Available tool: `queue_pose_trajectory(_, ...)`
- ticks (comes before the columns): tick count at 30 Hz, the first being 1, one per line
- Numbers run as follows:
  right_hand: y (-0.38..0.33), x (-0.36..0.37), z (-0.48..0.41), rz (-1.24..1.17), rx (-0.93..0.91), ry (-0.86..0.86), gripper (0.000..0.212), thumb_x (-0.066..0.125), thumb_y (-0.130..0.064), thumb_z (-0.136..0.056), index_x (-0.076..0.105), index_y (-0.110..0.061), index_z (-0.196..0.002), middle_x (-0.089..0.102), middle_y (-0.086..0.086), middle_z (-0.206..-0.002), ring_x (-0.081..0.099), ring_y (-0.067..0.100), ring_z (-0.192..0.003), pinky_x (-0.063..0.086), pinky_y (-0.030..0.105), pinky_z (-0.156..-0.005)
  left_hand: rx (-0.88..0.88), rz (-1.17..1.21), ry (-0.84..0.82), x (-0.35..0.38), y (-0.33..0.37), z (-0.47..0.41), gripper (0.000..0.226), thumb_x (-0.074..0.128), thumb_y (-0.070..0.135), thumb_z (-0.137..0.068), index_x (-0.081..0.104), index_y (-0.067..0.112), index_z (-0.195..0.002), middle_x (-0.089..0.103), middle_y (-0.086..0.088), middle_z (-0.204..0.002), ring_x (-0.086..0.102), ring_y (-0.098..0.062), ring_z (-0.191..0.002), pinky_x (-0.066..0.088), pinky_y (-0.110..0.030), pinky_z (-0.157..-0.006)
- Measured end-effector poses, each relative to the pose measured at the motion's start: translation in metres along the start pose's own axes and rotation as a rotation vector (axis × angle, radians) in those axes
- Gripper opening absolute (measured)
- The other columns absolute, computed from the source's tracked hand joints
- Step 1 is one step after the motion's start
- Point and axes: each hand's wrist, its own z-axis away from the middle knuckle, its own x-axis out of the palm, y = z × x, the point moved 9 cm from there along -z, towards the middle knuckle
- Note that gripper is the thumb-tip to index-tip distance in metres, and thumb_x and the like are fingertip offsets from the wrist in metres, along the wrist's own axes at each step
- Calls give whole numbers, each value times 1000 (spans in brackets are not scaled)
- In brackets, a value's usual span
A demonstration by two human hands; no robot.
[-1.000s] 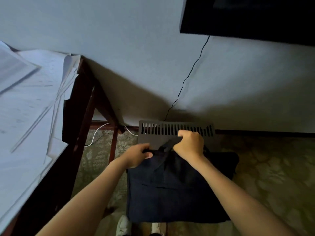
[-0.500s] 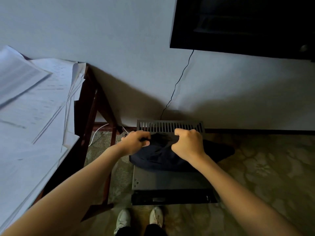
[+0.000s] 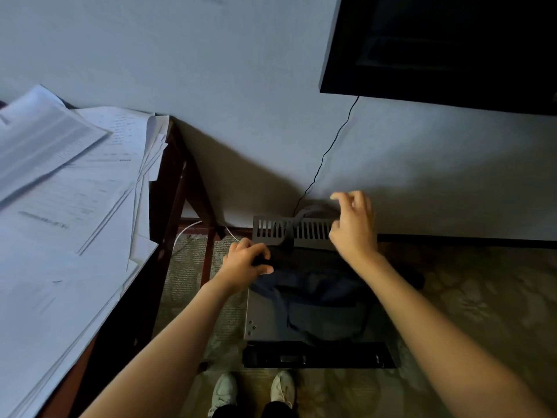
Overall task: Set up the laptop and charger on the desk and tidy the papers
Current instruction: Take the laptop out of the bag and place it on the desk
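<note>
navy bag (image 3: 319, 294) clutched in left grip (image 3: 247, 263), right grip (image 3: 354, 227) unclear; papers (image 3: 75, 191) print unreadable.

A dark wooden desk (image 3: 168, 188) carried a heap of papers (image 3: 75, 206). Right of the desk, patterned carpet (image 3: 467, 297) bore my shoes (image 3: 224, 390) and a grey vented metal box (image 3: 262, 321) under a dark bag (image 3: 325, 297).

Both bare forearms reach forward and down from the lower corners. The left hand (image 3: 245, 263) lies knuckles up, its fingers (image 3: 256, 250) curled round a fold of the dark bag (image 3: 316, 300). The right hand (image 3: 354, 227) is raised higher, its fingers loosely bent and spread. Whether it holds anything is unclear.
</note>
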Motion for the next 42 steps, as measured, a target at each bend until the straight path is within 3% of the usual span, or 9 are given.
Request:
queue_pose_trajectory(2,-39,7,24,4,-284,71,38,59,-1,-65,65,-11,-101,57,14,-95,57,37,-85,50,42,-73,-39,10,53,-6,0,0,22,66,32,-84,54,23,-100,36,0,-110,31,-24,-115,29,-35,-98)
queue_pose_trajectory(4,-66,58,55,32,-459,-341,47,59,-22,-83,51,-16,-129,48,14,-126,48,34,-114,42,43,-95,-83,41,107,-14,-2,-1,39,71,32,-80,54,17,-111,37,-4,-116,31,-27,-117,29,-33,-98)
queue_pose_trajectory(6,-61,98,78,78,-377,-677,75,57,-42,-87,17,-25,-148,18,4,-153,17,25,-141,15,42,-114,-130,62,124,-20,-7,-2,62,77,31,-74,46,16,-125,36,-9,-128,30,-29,-123,28,-34,-102)
queue_pose_trajectory(11,-57,105,59,14,-222,-582,70,56,-40,-89,18,-31,-147,21,-5,-152,22,20,-139,15,41,-111,-212,270,-77,-5,-32,3,94,70,3,-78,7,11,-148,36,-13,-143,39,-28,-130,37,-25,-95)
queue_pose_trajectory(15,-57,105,51,-12,-176,-608,68,63,-38,-85,29,-35,-143,30,-5,-143,29,21,-131,21,41,-107,-195,124,-9,-16,-40,4,65,61,2,-85,28,7,-141,42,-15,-139,42,-29,-128,36,-30,-101)
queue_pose_trajectory(22,-56,105,50,-24,-145,-580,66,65,-36,-83,33,-37,-141,33,-4,-138,30,21,-129,21,39,-106,-308,108,29,-21,-58,1,59,68,6,-81,40,6,-133,55,-15,-127,52,-30,-118,42,-32,-93)
queue_pose_trajectory(26,-56,103,51,-43,-145,-567,65,64,-37,-83,34,-37,-140,35,-5,-138,30,20,-128,21,38,-106,-393,193,13,-23,-75,8,6,58,10,-90,62,6,-89,66,-6,-78,63,-18,-77,51,-33,-88)
queue_pose_trajectory(28,-56,103,51,-52,-142,-564,65,64,-37,-83,34,-37,-140,36,-6,-137,31,20,-127,21,37,-105,-362,180,24,-32,-73,8,21,54,11,-93,58,12,-72,59,0,-66,57,-10,-62,52,-30,-80)
queue_pose_trajectory(42,-71,92,54,-249,-114,-443,33,55,-37,-90,57,-20,-119,54,-4,-121,43,17,-117,26,30,-99,6,-154,-99,-25,51,3,30,47,22,-88,65,-2,-81,64,-16,-80,51,-23,-67,40,-27,-60)
